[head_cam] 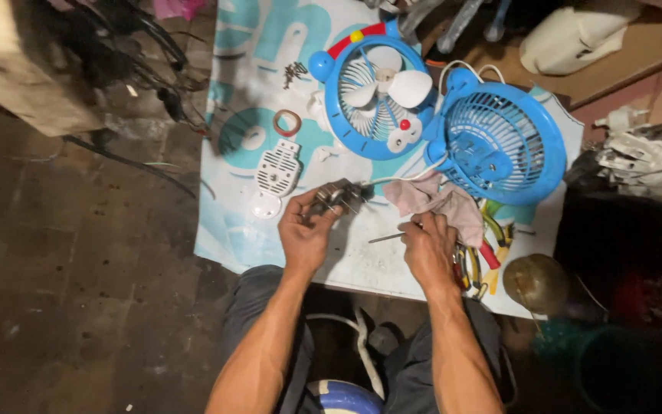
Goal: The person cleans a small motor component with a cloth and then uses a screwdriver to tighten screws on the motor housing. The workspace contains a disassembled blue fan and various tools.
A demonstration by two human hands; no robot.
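- Your left hand (306, 230) is closed around one small metal fan motor (337, 195), held just above the printed sheet (247, 69), in front of your knees
- Your right hand (427, 247) pinches one thin metal tool (387, 238), a screwdriver or pick by the look of it; its tip points left toward the motor and stops short of it
- One pinkish rag (438, 199) lies bunched just beyond your right hand, touching the lower rim of the loose grille
- Two blue fan pieces lie on the sheet: one front housing (377, 88) with the white blades still in it, and one separate round grille (499, 142) to its right, the two edges meeting
- One white slotted cover (278, 170) sits left of the motor, with one brown ring (287, 121) above it and a small heap of screws (295, 71) farther up; you cannot count the screws from here
- A cluster of pliers (484, 257) with red, yellow and green handles lies under your right wrist; the number is unclear
- One white cord (400, 178) runs from the motor toward the fans
- One round brownish bowl (536, 284) rests at the sheet's right corner
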